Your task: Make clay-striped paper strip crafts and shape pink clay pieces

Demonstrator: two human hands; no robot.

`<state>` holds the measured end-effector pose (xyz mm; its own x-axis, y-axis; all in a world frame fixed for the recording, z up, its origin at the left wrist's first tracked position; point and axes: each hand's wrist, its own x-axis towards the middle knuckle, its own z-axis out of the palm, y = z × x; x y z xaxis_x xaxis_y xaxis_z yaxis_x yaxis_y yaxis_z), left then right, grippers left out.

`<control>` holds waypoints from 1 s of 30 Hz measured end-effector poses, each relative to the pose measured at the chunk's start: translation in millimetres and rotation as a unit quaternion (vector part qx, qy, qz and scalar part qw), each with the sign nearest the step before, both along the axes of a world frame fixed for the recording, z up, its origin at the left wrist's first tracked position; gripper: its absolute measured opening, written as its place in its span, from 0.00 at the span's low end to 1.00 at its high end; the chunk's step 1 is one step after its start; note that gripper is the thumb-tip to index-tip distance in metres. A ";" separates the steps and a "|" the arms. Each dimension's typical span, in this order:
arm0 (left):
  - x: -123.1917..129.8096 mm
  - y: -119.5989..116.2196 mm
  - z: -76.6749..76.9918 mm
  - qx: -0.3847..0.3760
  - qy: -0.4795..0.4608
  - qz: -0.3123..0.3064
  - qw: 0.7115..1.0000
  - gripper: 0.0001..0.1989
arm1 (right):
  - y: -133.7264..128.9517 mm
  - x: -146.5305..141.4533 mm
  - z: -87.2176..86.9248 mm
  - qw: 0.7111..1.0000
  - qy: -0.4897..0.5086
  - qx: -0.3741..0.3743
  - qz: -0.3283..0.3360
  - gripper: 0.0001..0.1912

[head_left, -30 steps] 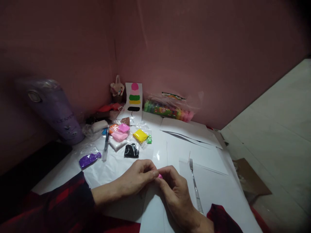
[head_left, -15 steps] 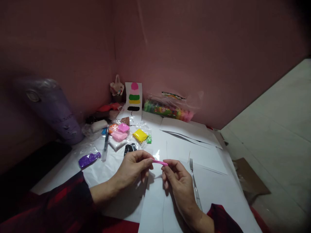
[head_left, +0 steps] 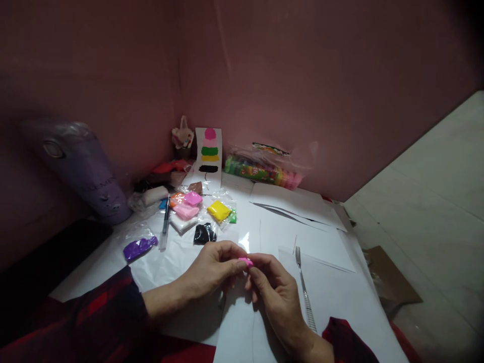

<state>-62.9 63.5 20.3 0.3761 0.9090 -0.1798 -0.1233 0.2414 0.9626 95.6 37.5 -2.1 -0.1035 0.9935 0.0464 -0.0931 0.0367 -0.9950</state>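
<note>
Two hands are meeting over the white paper (head_left: 333, 297), and between them they are pinching one small piece of pink clay (head_left: 245, 261), which is sitting just above the sheet at the meeting of the fingertips. The left hand (head_left: 214, 269) is coming in from the left with its wrist low and its knuckles up, thumb and forefinger closing on the left end of the clay. The right hand (head_left: 274, 292) is reaching up from below right, its fingers curling inward and gripping the right end. Just to the right of the right hand one metal fork (head_left: 303, 287) is lying flat, tines pointing away. Beyond the left hand one black clay lump (head_left: 204, 234) is resting near, and further on one yellow clay packet (head_left: 219, 210) and two pink clay packets (head_left: 188, 205) are lying close together. Well to the left of the left hand one purple clay packet (head_left: 138, 247) and one pen (head_left: 165, 223) are lying. Far beyond both hands one card with coloured clay stripes (head_left: 209, 154) is leaning against the wall.
</note>
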 end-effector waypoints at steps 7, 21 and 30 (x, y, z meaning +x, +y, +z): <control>1.0 -0.9 5.7 0.011 0.032 0.017 0.999 0.14 | -3.9 0.4 -1.0 1.000 -0.020 0.015 0.004 0.10; 0.8 -3.7 0.8 0.056 0.024 0.004 0.998 0.10 | -4.8 0.9 -1.4 1.000 -0.017 0.014 0.009 0.09; -0.9 -1.9 4.1 0.064 0.045 0.015 0.997 0.09 | -4.1 2.4 -5.3 0.999 -0.034 0.033 -0.010 0.07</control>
